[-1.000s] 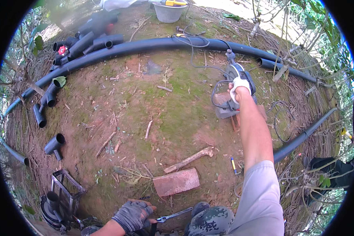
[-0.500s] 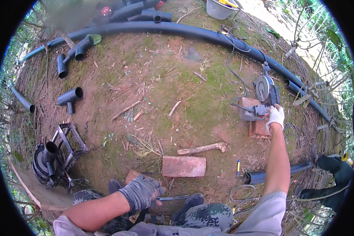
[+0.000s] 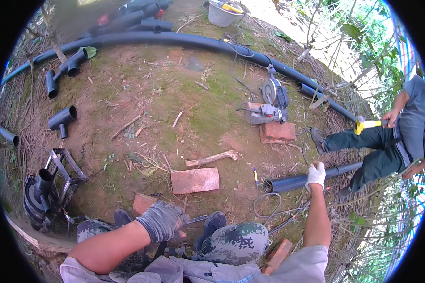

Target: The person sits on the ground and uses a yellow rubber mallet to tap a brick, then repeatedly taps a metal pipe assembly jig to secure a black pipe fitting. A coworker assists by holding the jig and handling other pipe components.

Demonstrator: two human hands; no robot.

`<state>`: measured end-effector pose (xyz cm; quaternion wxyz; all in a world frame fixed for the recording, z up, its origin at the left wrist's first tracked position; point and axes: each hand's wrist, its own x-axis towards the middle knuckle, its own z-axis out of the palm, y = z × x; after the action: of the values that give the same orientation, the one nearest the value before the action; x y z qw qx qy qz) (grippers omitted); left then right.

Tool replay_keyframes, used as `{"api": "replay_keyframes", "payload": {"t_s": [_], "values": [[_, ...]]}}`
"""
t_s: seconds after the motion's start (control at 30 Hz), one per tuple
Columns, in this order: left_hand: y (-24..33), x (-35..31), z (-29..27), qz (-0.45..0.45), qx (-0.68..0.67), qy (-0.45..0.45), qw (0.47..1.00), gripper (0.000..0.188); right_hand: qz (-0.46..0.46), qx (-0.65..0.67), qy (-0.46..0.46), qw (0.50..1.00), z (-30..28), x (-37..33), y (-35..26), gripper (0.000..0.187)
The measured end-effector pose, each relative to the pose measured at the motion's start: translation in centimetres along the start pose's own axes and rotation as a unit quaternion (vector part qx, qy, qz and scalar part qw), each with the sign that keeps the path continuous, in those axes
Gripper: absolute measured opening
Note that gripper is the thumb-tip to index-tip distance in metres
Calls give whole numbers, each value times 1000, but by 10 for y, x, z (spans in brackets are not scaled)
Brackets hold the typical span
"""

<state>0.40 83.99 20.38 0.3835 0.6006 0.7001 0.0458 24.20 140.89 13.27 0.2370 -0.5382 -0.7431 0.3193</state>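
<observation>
My left hand (image 3: 165, 221), in a grey glove, is closed around a wrench (image 3: 197, 220) above my knees. My right hand (image 3: 316, 174), in a white glove, is held out with its fingers curled beside a black pipe (image 3: 288, 183); a thin cable passes close by, and whether the fingers hold it is hidden. Farther off, a power tool with a round metal disc (image 3: 269, 91) rests on red bricks (image 3: 277, 133), apart from my hand. A loose brick (image 3: 195, 180) lies in front of me, with a stick (image 3: 212, 158) just beyond and a yellow-and-blue marker (image 3: 256, 176) to its right.
At the right a co-worker (image 3: 387, 146) sits holding a yellow hammer (image 3: 370, 125). A long black pipe (image 3: 174, 38) curves across the back, near a grey bucket (image 3: 224, 17). Left are pipe tees (image 3: 62, 119) and a metal frame (image 3: 66, 165). A cable (image 3: 269, 207) loops near my right knee.
My right hand has left the power tool and come nearer, to beside the black pipe. The view has turned right, bringing the co-worker with the hammer in. My left hand keeps the wrench.
</observation>
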Motion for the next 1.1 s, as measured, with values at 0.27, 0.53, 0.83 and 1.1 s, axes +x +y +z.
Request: {"api": "replay_keyframes", "payload": {"t_s": [0.27,0.53,0.83,1.1], "values": [[16,-28,11,10,53,96,994,58,-282,-136,219,924,-70,-26,-106,45],[28,-38,5,-35,76,76,994,54,-358,-555,267,702,-148,38,-213,68],[39,-57,29,-59,85,33,994,50,-453,-659,17,600,-68,28,-297,25],[79,-49,9,-26,76,55,995,39,-325,-476,-279,768,99,-139,-258,39]]}}
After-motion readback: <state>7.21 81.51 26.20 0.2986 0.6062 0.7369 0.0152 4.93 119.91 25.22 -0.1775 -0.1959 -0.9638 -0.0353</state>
